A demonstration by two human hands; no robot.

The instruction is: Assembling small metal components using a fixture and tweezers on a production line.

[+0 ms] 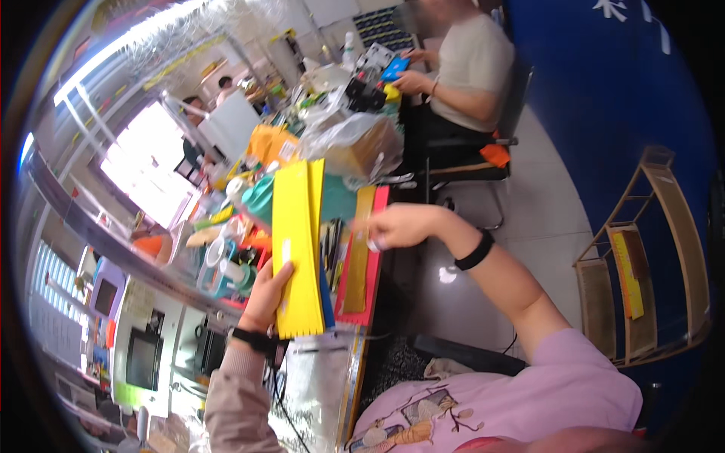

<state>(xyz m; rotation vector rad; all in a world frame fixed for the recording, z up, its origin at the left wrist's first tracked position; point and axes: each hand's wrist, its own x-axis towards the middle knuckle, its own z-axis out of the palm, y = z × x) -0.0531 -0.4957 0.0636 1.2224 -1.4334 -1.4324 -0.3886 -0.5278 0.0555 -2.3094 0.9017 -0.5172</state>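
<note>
My left hand [268,293] grips a small stack of long, bright yellow strips [300,241] with notched lower ends, the thumb lying across their edge. They stand nearly upright and fan slightly at the top. Behind them shows the edge of a blue strip [326,300]. My right hand [400,226] is over the upper part of a pink-red board [375,264] with a dull gold-yellow strip [358,257] on it. Its fingers point left and are blurred; a small white patch shows by them, and I cannot tell whether they hold anything.
A long bench heaped with goods runs away from me: a clear plastic bag [355,140], an orange packet [270,143], blue-green containers [258,198]. A co-worker [472,72] sits beyond, holding a blue object [396,69]. A wooden rack [668,249] stands at right.
</note>
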